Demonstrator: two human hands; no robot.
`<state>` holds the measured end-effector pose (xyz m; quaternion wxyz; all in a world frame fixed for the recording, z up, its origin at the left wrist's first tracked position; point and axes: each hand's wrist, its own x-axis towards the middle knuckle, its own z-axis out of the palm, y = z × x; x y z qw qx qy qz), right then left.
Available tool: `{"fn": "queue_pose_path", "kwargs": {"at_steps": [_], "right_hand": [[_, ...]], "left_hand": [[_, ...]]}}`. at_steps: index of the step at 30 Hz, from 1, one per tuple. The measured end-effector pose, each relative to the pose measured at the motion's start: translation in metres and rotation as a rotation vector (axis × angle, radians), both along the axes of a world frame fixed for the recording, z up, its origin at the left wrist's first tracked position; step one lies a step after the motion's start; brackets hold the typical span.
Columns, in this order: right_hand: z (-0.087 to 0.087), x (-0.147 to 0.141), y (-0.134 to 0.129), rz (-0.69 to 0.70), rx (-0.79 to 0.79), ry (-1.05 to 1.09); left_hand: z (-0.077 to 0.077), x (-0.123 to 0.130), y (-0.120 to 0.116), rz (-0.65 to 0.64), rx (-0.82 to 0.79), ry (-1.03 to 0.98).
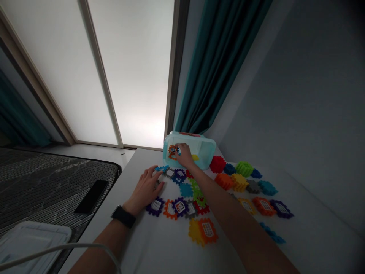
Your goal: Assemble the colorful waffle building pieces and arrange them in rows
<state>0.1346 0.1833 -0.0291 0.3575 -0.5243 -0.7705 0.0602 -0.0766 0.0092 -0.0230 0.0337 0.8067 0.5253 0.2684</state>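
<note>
My right hand (185, 155) reaches into a tilted, pale turquoise plastic bin (209, 150). Its fingers curl around a toothed plastic tile, of which a bit of blue shows. Beside those fingertips in the bin is an orange window tile (173, 148); a yellow tile (195, 156) lies farther right. My left hand (145, 191) rests low over the white table with fingers spread. Its fingertips are by a light blue tile (162, 168), and a grey tile is partly hidden under the hand. Close by are a grey window tile (170, 173) and a purple one (180, 174).
Rows of toothed tiles cover the table's middle, including a purple window tile (155, 206) and an orange one (208, 230). Stacks such as the red stack (218, 164) stand right of the bin. A black phone (91, 196) and a white lid (37, 243) lie left.
</note>
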Motion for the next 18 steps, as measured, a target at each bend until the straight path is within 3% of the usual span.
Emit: {"fn": "queue_pose_path", "kwargs": {"at_steps": [18], "right_hand": [[-0.0069, -0.0039, -0.0070, -0.012, -0.146, -0.191]], "left_hand": [[-0.0012, -0.0004, 0.0012, -0.012, -0.017, -0.035]]}}
